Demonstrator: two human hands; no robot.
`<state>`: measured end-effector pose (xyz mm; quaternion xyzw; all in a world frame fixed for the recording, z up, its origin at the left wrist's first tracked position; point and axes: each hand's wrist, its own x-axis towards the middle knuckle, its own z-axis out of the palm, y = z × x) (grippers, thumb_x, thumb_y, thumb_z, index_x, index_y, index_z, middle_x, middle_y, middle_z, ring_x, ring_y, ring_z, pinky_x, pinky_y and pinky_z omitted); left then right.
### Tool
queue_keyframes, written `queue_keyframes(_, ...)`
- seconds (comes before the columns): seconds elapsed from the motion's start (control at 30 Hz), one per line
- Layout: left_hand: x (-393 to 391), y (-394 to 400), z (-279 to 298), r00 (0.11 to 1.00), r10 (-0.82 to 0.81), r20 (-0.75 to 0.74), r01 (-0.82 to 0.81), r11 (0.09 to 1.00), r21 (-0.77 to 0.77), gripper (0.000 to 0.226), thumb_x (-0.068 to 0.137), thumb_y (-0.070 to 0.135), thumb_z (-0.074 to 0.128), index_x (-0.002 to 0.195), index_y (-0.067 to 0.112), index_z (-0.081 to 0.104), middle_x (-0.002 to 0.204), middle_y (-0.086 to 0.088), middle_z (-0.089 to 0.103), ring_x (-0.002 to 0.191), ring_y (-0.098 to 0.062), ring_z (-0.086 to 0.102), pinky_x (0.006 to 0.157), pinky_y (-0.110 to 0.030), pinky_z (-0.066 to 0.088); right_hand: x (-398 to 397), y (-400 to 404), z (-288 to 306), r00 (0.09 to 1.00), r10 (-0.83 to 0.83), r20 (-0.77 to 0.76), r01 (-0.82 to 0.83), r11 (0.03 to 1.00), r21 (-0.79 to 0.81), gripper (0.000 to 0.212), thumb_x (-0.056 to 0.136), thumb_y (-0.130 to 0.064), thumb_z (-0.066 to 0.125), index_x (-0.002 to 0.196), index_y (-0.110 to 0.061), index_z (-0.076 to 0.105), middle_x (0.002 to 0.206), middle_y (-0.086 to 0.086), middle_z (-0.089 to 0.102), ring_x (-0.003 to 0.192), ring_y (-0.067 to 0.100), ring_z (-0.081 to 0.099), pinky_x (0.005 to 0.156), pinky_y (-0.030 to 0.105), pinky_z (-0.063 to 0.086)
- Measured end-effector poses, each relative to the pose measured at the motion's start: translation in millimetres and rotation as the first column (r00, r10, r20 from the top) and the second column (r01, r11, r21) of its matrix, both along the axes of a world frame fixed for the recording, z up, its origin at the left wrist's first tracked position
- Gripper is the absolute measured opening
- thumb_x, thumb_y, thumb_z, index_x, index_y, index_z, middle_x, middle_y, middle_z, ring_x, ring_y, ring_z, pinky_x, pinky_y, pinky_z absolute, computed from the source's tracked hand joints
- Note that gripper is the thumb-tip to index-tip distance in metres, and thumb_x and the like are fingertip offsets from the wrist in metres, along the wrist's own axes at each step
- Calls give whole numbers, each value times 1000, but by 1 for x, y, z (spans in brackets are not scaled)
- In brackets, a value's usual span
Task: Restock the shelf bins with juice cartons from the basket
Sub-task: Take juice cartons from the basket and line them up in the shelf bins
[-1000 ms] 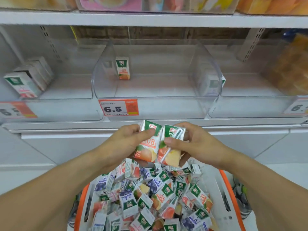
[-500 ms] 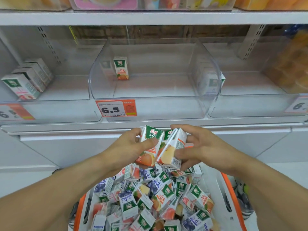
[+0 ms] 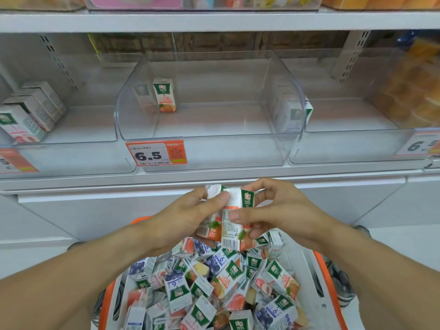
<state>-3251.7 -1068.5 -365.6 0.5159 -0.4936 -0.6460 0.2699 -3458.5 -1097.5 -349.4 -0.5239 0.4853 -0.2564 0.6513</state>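
Note:
Both hands are together above the basket (image 3: 320,277), which has a white inside and an orange rim and is full of several small juice cartons (image 3: 202,284). My left hand (image 3: 188,215) grips one orange-juice carton (image 3: 212,231) from the left. My right hand (image 3: 273,213) pinches a second carton (image 3: 234,225) pressed against the first, its barcode side facing me. Straight ahead on the shelf stands a clear middle bin (image 3: 209,148) with a single orange-juice carton (image 3: 164,95) upright at its back left.
A left bin (image 3: 71,160) holds a row of peach cartons (image 3: 28,113). A right bin (image 3: 352,148) has cartons (image 3: 294,114) at its left wall. Price tags reading 6.5 (image 3: 156,152) hang on the bin fronts. An upper shelf (image 3: 214,20) runs overhead.
The two cartons have been turned in my hands, so their fronts no longer face me and the barcode side shows. Both hands stay together above the basket.

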Motion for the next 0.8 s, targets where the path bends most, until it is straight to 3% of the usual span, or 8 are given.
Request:
queue_keyframes(0.1,2,4,2,995,-79,-57,79,997,-4,61,83,60,64,114,8,49,93,2,74,86,-17,70,69,-32,54,2,0,-1,998,-8,-68,5,999,-46,78,44,-34,99,105,-6,60,74,12,64,48,21,61,49,28,54)
queue_keyframes(0.2,8,4,4,986,-160,-34,160,987,-2,96,61,71,76,127,9,44,116,-4,70,107,-20,67,82,-33,55,3,3,-3,993,-9,-115,-1,996,-85,87,41,-50,95,103,-5,54,63,10,66,46,23,62,50,29,54)
queue_keyframes(0.3,12,2,3,983,-174,-54,174,985,-19,84,64,49,88,130,14,49,114,-15,69,97,-24,67,73,-35,55,6,5,-5,998,-18,-60,13,996,-91,78,55,-48,89,104,-1,51,58,14,65,46,26,64,50,35,58)
queue_keyframes(0.4,12,1,2,989,-140,-38,140,990,-21,66,73,32,80,131,15,52,119,-23,66,98,-32,65,80,-50,51,6,5,-5,1000,-11,-7,11,998,-55,68,66,-45,83,102,4,52,71,27,68,53,29,66,60,50,62)
queue_keyframes(0.5,14,1,4,994,-98,-38,98,995,3,68,71,35,79,130,12,53,119,-24,66,105,-45,63,91,-69,42,3,0,0,997,67,-28,-67,997,-30,62,68,-48,80,97,-1,55,83,22,73,64,30,71,62,45,62)
queue_keyframes(0.6,17,0,9,987,-127,-94,133,989,64,72,73,33,76,134,9,49,125,-32,59,114,-62,48,94,-80,28,-3,-7,2,990,138,-20,-138,990,-28,67,64,-48,87,115,-13,61,110,15,67,90,30,73,66,44,62)
queue_keyframes(0.67,19,-1,14,972,-184,-147,200,974,102,72,74,29,75,138,10,47,130,-39,51,115,-69,40,94,-84,20,-5,-9,3,971,232,51,-229,972,-43,59,70,-37,88,121,-19,63,118,15,62,94,34,72,64,42,61)
queue_keyframes(0.8,23,-2,16,958,-247,-147,261,962,85,73,77,26,72,140,6,43,130,-44,45,107,-57,48,94,-83,19,-5,-9,1,942,327,70,-321,943,-86,59,68,-22,87,122,-22,65,122,10,63,97,41,70,74,50,61)
